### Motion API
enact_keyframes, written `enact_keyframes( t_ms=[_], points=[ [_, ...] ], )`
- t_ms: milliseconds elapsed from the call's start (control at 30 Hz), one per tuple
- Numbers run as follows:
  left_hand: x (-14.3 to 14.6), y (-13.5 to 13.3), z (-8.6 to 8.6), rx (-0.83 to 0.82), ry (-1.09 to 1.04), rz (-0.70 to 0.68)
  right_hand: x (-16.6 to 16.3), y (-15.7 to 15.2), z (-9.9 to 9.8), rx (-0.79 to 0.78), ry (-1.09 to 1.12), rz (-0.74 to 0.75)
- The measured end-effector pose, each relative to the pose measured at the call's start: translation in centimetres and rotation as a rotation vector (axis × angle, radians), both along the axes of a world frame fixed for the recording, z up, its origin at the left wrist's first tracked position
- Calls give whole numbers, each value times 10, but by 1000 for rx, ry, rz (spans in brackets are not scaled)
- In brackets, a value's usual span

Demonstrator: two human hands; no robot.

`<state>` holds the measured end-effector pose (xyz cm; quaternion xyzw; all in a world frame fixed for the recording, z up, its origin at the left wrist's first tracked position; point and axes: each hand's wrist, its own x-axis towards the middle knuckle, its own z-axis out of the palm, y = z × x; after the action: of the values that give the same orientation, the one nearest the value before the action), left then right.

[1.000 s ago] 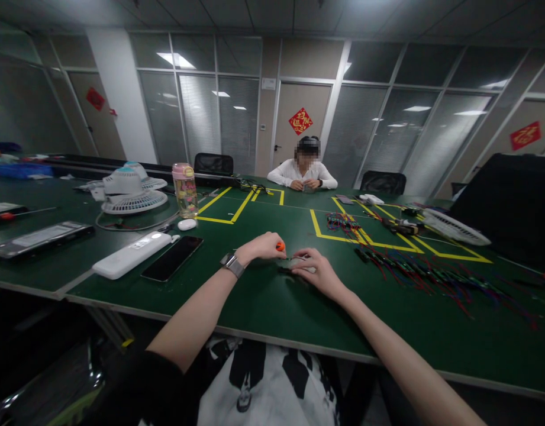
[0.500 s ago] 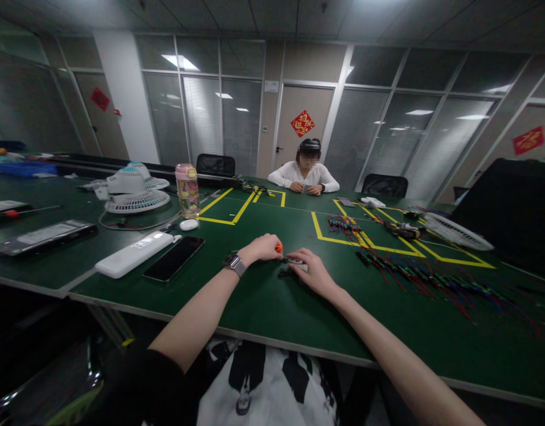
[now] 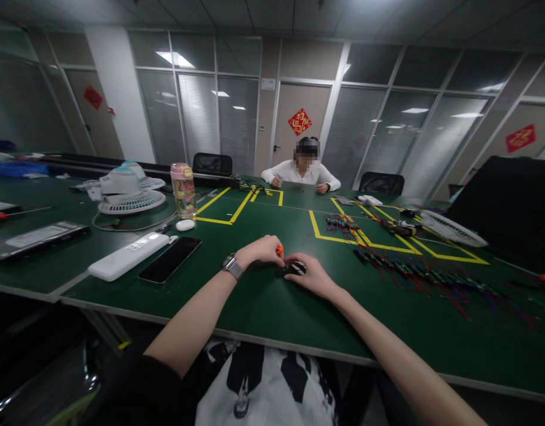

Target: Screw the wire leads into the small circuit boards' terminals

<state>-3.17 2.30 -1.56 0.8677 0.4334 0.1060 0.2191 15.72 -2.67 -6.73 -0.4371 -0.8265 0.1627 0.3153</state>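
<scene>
My left hand (image 3: 267,251), with a watch (image 3: 233,266) at its wrist, is closed around a small tool with an orange end (image 3: 279,250). The rest of that tool is hidden by the fingers. Just to the right, my right hand (image 3: 311,274) pinches a small dark part (image 3: 290,271) with a pale patch, low over the green table (image 3: 272,313). Its thumb is in front and its fingers curl behind. The fingertips of both hands nearly meet, and the part is too small to identify.
Left are a black phone (image 3: 171,260), a long white device (image 3: 128,255), a white earbud case (image 3: 185,225), a bottle (image 3: 183,190) and fans (image 3: 131,192). Wired boards (image 3: 414,269) spread to the right, near yellow tape (image 3: 365,242). Opposite sits a person in white (image 3: 302,171).
My right hand's thumb and fingers have closed further around the dark part, covering more of it. The left hand stays nearly still. The person opposite has moved their hands apart.
</scene>
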Motion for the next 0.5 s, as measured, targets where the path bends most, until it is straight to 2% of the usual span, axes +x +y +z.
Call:
enact_keyframes(
  t_ms=[167, 233, 367, 500],
  points=[
    [-7, -1, 12, 84, -79, 34, -4, 2, 3, -11, -14, -43],
    [-9, -1, 14, 116, -106, 56, 1, 4, 3, -4, -50, -154],
    [-9, 0, 13, 132, -120, 70, 24, 13, 5, 29, -187, -492],
    [-6, 1, 9, 128, -112, 68, 57, 19, 11, -41, -342, -687]
  ],
)
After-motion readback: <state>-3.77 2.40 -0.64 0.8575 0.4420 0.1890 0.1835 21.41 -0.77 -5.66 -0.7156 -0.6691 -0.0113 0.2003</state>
